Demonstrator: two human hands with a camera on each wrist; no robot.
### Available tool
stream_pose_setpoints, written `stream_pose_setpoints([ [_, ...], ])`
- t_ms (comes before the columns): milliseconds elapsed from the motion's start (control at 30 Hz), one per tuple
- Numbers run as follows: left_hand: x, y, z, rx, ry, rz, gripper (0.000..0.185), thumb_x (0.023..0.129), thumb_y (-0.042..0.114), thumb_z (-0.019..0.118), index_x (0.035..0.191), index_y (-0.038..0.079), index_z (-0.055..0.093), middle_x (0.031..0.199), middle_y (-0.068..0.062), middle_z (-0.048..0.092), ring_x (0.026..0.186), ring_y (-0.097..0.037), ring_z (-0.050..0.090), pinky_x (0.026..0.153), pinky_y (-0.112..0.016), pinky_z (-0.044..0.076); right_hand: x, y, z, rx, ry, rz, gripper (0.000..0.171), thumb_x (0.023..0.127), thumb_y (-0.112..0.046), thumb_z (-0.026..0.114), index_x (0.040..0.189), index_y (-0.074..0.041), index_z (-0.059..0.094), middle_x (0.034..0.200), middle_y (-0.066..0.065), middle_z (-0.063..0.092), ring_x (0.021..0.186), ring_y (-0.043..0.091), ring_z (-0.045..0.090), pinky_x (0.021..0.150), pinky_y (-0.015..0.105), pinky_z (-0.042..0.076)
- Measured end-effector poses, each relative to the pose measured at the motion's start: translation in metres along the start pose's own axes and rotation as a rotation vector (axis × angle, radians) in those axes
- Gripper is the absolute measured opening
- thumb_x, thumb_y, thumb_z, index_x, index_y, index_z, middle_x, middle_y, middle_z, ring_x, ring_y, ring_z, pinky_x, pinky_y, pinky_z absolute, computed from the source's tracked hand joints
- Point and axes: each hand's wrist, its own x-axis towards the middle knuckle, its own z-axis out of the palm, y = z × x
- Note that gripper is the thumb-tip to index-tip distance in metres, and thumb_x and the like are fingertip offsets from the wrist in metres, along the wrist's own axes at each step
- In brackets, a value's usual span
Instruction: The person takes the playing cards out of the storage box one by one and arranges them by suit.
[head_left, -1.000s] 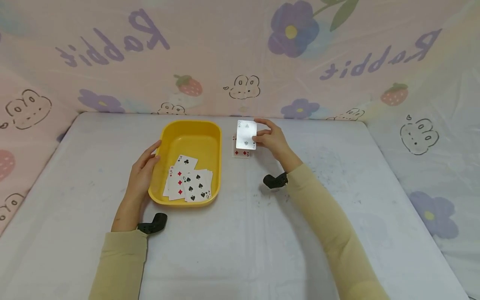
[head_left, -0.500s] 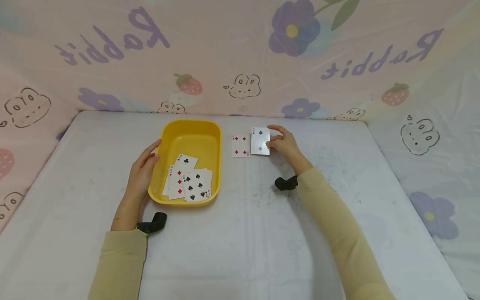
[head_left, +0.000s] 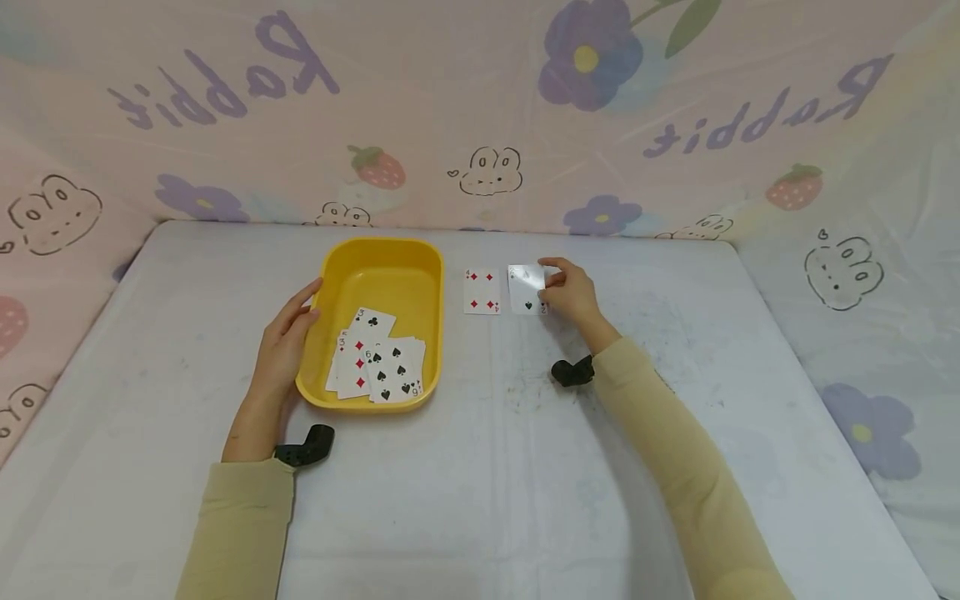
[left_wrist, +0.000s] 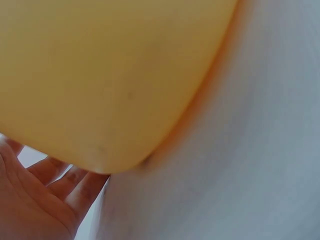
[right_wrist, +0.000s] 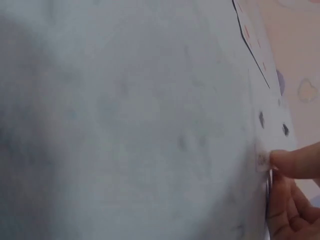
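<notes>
My right hand pinches a two of spades by its right edge, thumb on the face; glare whitens its upper part. In the right wrist view, the thumb presses the card's corner. Just left of it lies a face-up four of diamonds, a narrow gap between them. My left hand rests against the left side of a yellow tray, fingertips right at the rim. In the left wrist view its fingers touch the outer wall. Several face-up cards overlap in the tray's near part.
A white cloth covers the table. A patterned pink curtain rises behind and along both sides. Black wrist devices sit on both wrists. Scattered dark marks show on the cloth.
My right hand has carried the two of spades from over the four of diamonds rightward and lowered it beside that card, uncovering the four. The left hand and tray stay put.
</notes>
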Motion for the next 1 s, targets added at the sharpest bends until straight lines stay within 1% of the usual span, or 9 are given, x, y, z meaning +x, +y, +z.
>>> stream_pose_setpoints([
  [100,0.000,-0.001,0.000,-0.002,-0.004,0.005,0.043,0.102,0.039,0.035,0.145,0.044,0.037,0.153,-0.002,0.033,0.119,-0.020,0.042,0.106,-0.031,0.041,-0.002,0.000,0.001,-0.002,0.024,-0.003,0.044,0.086,-0.002,0.060,0.129,-0.007,0.059,0.102,0.015,0.063,0.097,0.027,0.059,0.079,0.033,0.048],
  [133,0.000,-0.001,0.000,0.000,-0.003,0.006,0.043,0.102,0.039,0.035,0.145,0.044,0.037,0.153,-0.002,0.033,0.118,-0.019,0.042,0.104,-0.029,0.042,-0.003,0.000,0.001,0.008,0.040,-0.017,0.040,0.085,-0.002,0.060,0.124,-0.007,0.062,0.097,0.013,0.064,0.092,0.025,0.060,0.075,0.031,0.048],
  [233,0.000,-0.001,0.000,0.000,-0.003,0.007,0.042,0.102,0.039,0.036,0.144,0.045,0.038,0.151,-0.004,0.035,0.115,-0.018,0.043,0.099,-0.022,0.044,-0.004,0.000,0.002,0.012,0.056,-0.019,0.036,0.084,-0.003,0.060,0.120,-0.006,0.063,0.094,0.010,0.064,0.088,0.024,0.060,0.074,0.032,0.049],
  [400,0.000,-0.001,0.000,0.004,0.004,0.008,0.043,0.102,0.039,0.036,0.144,0.044,0.038,0.150,-0.006,0.036,0.114,-0.018,0.044,0.095,-0.020,0.044,-0.003,-0.001,0.005,-0.004,0.053,0.016,0.038,0.087,-0.002,0.057,0.125,-0.004,0.060,0.107,0.017,0.062,0.100,0.029,0.060,0.083,0.035,0.048],
  [600,0.001,-0.003,-0.001,-0.008,0.000,0.006,0.043,0.102,0.038,0.036,0.145,0.042,0.037,0.150,-0.006,0.035,0.114,-0.018,0.044,0.094,-0.018,0.044,-0.003,-0.004,0.008,-0.010,0.068,0.052,0.038,0.089,-0.004,0.055,0.127,-0.004,0.059,0.114,0.018,0.061,0.105,0.030,0.057,0.082,0.033,0.047],
  [800,0.000,-0.003,-0.001,-0.041,-0.003,0.007,0.043,0.102,0.037,0.037,0.145,0.041,0.038,0.149,-0.007,0.036,0.111,-0.017,0.045,0.087,-0.011,0.044,-0.003,-0.017,0.011,0.129,0.072,0.081,0.037,0.089,-0.010,0.058,0.126,-0.005,0.061,0.114,0.017,0.061,0.091,0.022,0.057,0.071,0.023,0.044],
  [833,0.000,-0.004,-0.001,-0.049,-0.004,0.003,0.043,0.102,0.037,0.037,0.145,0.041,0.038,0.149,-0.006,0.036,0.111,-0.017,0.045,0.086,-0.010,0.044,-0.002,-0.019,0.012,0.154,0.064,0.084,0.038,0.089,-0.010,0.059,0.126,-0.005,0.060,0.114,0.017,0.061,0.090,0.021,0.057,0.071,0.023,0.045],
  [900,0.001,-0.004,-0.001,-0.050,-0.007,-0.002,0.043,0.102,0.037,0.036,0.145,0.042,0.037,0.150,-0.006,0.035,0.112,-0.017,0.045,0.090,-0.013,0.045,-0.001,-0.025,0.015,0.211,0.050,0.094,0.039,0.089,-0.010,0.060,0.127,-0.004,0.060,0.116,0.017,0.060,0.091,0.022,0.057,0.076,0.025,0.048],
  [1000,0.002,-0.004,-0.001,-0.034,-0.006,-0.004,0.044,0.102,0.037,0.036,0.146,0.042,0.036,0.152,-0.004,0.033,0.116,-0.019,0.043,0.102,-0.025,0.044,-0.002,-0.037,0.020,0.305,0.026,0.102,0.040,0.089,-0.009,0.060,0.128,-0.004,0.059,0.120,0.018,0.060,0.099,0.027,0.058,0.087,0.033,0.051],
])
